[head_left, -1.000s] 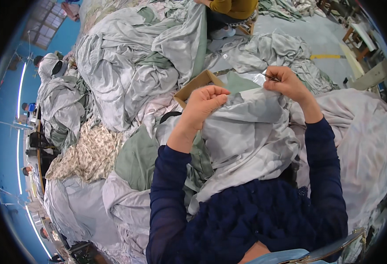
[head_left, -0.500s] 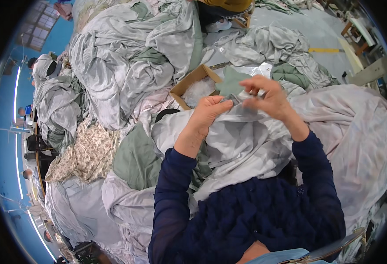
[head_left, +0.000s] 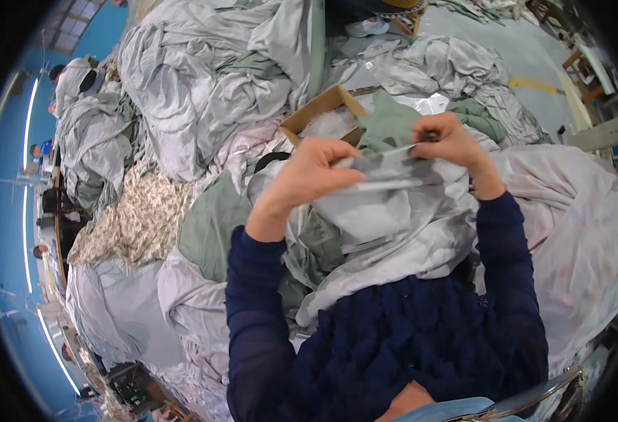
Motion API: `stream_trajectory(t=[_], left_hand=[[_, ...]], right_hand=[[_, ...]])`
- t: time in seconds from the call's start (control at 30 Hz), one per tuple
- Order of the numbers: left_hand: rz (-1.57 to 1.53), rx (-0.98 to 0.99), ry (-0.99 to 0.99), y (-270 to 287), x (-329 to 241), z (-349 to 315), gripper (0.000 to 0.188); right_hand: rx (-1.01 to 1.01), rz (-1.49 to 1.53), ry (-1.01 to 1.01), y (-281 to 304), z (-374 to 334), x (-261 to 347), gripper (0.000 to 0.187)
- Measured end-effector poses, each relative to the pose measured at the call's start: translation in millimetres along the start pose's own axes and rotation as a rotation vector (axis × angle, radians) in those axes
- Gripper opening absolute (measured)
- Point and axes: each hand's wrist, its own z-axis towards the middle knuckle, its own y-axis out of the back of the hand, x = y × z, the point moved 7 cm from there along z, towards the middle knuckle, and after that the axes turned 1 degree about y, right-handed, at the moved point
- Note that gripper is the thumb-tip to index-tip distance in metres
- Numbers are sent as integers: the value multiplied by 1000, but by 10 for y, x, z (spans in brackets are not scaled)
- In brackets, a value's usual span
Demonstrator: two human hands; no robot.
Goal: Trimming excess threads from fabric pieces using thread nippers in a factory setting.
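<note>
A pale grey-white cloth (head_left: 386, 211) drapes over my lap, its upper edge raised between my two hands and blurred by motion. At the left end of that edge is my left hand (head_left: 305, 172), thumb stretched along the cloth and fingers bent behind it; its fingertips are partly hidden. My right hand (head_left: 453, 148) pinches the edge at the right, thumb and forefinger together. Just beyond my hands stands an open cardboard box (head_left: 302, 123) with clear, crumpled-looking plastic (head_left: 331, 123) inside. A sage-green cloth piece (head_left: 390, 116) lies beside the box, behind the raised edge.
Large heaps of grey-white fabric (head_left: 196, 84) rise ahead to the left. Floral cloth (head_left: 133, 221) and green cloth (head_left: 214, 218) lie at my left. Pale pinkish fabric (head_left: 562, 218) covers the right side. A person's shoe (head_left: 367, 28) shows at the far edge.
My hands have moved apart, the left one leftward and the right one slightly rightward. The cloth edge now stretches between them. My right fingers, loosely curled before, have closed on it.
</note>
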Motion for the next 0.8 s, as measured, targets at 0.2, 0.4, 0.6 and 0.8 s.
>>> stream_trajectory(t=[0.2,0.4,0.6,0.8], left_hand=[[656,-435,-524,313,-196,-346,13],[758,-437,-531,58,-377,-398,16],[1014,-836,-469,507,92,-794,31],[1216,-1192,-664,610,559,-1286,54]], right_hand=[[-268,-103,126,151,-156,99,20],[-118,-221,270,-290,156,63,27],[-723,-710,514,236,-333,759,27],[-731,-813,505,60,-867,134,26]])
